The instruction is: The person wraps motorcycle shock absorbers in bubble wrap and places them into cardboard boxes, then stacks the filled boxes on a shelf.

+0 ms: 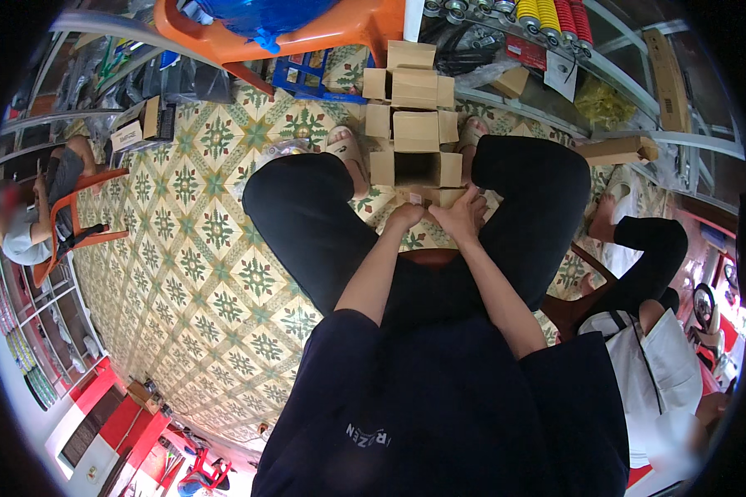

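Between my feet, several open brown cardboard boxes stand in a row running away from me. The nearest cardboard box [381, 168] has its flaps spread and a dark hollow inside. At its near flap [448, 197], my left hand [404, 217] is closed with the fingertips at the cardboard edge, where a small pale patch shows. My right hand [462, 215] is closed at the right part of the same flap, thumb turned toward the left hand. Both hands are close together, and their undersides are hidden. Farther off, another open box [414, 54] ends the row.
An orange plastic chair [340, 37] carrying a blue bag [265, 12] stands beyond the boxes, beside a blue stool [302, 79]. Metal shelving [622, 99] with coloured springs is at right. A person [663, 356] sits close on my right; another [29, 228] sits far left.
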Motion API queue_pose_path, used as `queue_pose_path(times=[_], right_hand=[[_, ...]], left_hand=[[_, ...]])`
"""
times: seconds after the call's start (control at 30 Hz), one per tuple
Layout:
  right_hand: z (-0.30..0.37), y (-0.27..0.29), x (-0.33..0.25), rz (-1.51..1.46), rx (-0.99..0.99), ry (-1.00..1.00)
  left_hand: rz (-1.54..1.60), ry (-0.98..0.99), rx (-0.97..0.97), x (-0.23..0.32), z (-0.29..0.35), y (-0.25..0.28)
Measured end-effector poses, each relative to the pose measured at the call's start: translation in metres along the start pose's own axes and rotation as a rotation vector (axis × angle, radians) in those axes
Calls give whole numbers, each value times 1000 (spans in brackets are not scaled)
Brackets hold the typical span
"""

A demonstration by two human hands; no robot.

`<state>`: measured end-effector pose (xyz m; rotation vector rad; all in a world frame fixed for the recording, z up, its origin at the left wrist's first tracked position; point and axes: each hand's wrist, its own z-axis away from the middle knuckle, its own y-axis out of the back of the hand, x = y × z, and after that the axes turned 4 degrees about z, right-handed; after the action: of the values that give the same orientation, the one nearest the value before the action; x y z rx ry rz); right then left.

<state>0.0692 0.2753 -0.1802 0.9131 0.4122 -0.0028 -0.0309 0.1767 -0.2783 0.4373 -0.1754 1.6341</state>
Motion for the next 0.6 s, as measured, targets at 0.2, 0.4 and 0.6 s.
queue_pose_path(times=[0.2,0.4,0.6], right_hand=[[-2,9,9,59,-30,-21],[7,26,0,14,-48,-55],[0,20,12,19,-31,-39]], left_hand=[[334,60,-29,-31,-65,-27],[1009,157,273,-67,-144,-44],[1130,118,374,-87,-181,-31]])
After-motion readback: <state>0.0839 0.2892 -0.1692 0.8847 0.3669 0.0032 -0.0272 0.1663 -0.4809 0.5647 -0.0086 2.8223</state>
